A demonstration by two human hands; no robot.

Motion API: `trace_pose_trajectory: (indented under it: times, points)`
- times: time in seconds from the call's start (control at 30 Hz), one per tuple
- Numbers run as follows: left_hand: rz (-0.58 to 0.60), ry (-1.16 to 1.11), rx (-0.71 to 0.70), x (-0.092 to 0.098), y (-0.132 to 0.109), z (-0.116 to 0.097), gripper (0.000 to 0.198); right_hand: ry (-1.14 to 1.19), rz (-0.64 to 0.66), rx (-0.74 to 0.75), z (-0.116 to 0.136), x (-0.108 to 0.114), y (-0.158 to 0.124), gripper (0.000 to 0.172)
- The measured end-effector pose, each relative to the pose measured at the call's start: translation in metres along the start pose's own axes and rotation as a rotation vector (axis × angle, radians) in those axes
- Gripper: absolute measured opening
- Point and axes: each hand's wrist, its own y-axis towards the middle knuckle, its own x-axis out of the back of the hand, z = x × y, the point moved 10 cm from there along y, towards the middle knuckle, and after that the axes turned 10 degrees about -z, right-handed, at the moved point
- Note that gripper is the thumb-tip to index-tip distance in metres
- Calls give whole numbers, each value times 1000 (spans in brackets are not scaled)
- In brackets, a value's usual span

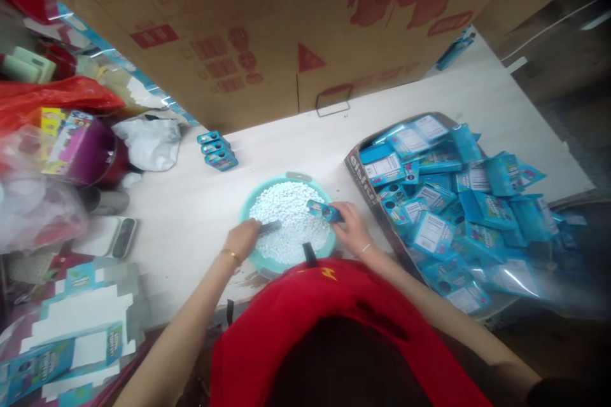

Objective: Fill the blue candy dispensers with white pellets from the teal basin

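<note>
A light green basin (247, 203) full of small white pellets (286, 197) stands on the table in front of me. At its left side, my left hand (242, 238) is closed around the handle of a scoop (271, 226), whose far end rests at the pellets. My right hand (352, 229) reaches over the right rim and grips a small blue box (319, 210), held tilted above the pellets. Whether the box has anything inside cannot be seen.
Behind the basin rises a large cardboard box (229, 44). Several small blue boxes (218, 151) stand at its near left. A carton tray (363, 181) heaped with blue boxes (434, 232) lies right. Leftward are a white scale (100, 235) and flattened cartons (86, 315).
</note>
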Motion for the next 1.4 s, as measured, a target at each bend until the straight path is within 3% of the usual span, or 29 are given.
trace_pose_trajectory:
  times: [0.07,0.13,0.2,0.27,0.37,0.5,0.67,0.87,1.0,1.1,1.17,1.23,1.33,1.4]
  points:
    - [-10,-91,-5,-46,13,0,14,-12,-15,-29,-5,9,0,37]
    - [-36,-165,-30,-78,25,-14,19,-31,-30,-38,-6,16,0,36]
    - [-63,-240,-52,-94,32,-29,24,-41,-47,-51,-7,21,0,35]
    - [-81,-304,-72,-94,33,-37,25,-47,-64,-65,-9,24,-1,34]
    - [-114,-409,-129,-67,21,-36,24,-57,-73,-67,-10,24,-2,33]
    - [-188,-511,-240,5,-8,-38,24,-50,-35,-35,-9,14,-2,35]
    - [-157,-317,-325,79,-26,-68,22,-13,29,73,11,-8,0,44]
    - [-70,130,-311,108,-28,-112,14,10,71,137,31,-28,3,47]
    - [-142,189,-340,129,-41,-144,29,13,86,152,32,-34,2,44]
    - [-196,224,-323,140,-43,-133,34,12,70,131,26,-29,2,44]
    - [-198,232,-246,132,-35,-99,30,21,32,98,20,-19,2,44]
    - [-130,206,-144,98,-24,-55,25,36,-5,51,12,-7,1,43]
    - [38,159,-3,11,-10,0,18,45,-49,-12,0,10,-1,41]
    - [41,24,8,-43,0,7,16,38,-71,-29,-5,18,-3,38]
